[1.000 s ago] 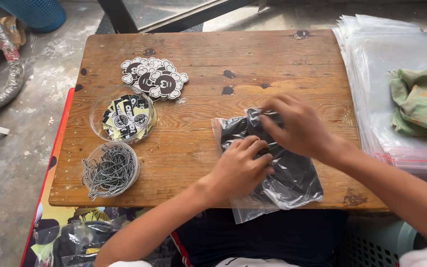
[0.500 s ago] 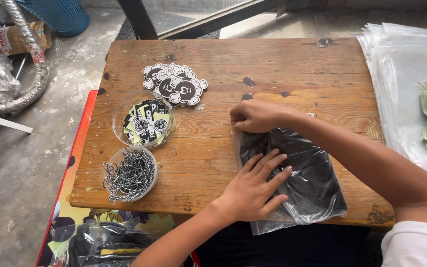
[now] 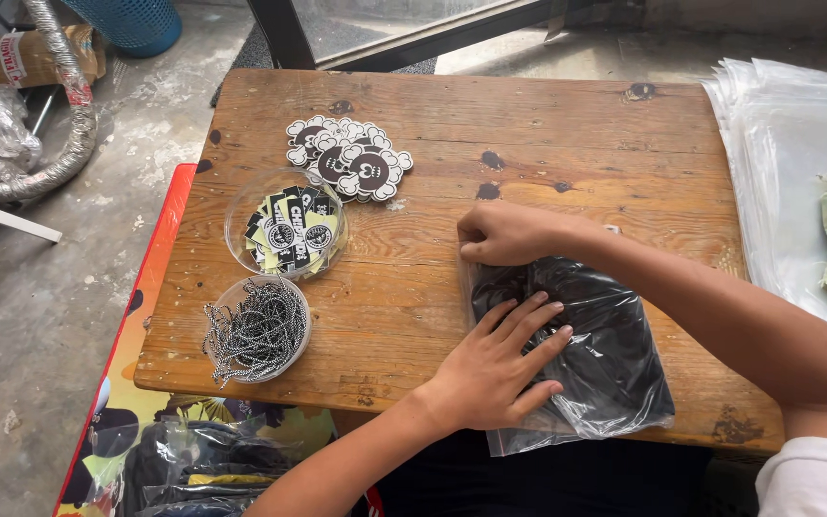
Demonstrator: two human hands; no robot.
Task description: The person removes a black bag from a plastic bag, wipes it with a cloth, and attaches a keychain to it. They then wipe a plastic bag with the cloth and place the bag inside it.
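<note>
A bag (image 3: 576, 354) holding folded cloth lies on the table (image 3: 528, 115) at its near right edge. The left hand (image 3: 495, 369) lies flat on the bag; the right hand (image 3: 509, 233) touches its far left corner. Left of the bag stand two bowls, the one with cords (image 3: 257, 328) nearer, the one with tags (image 3: 286, 230) behind it. Behind those lies a pile of stickers (image 3: 348, 158). A stack of empty bags (image 3: 796, 172) lies right of the table.

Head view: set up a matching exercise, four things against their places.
1. left hand
2. right hand
3. cord tub
4. cut-out tags

A. far side of table, in a loose pile
B. flat on the bagged black garment
C. at the bag's top corner
D. near the table's front left edge

Pairs: 1-B, 2-C, 3-D, 4-A
</note>
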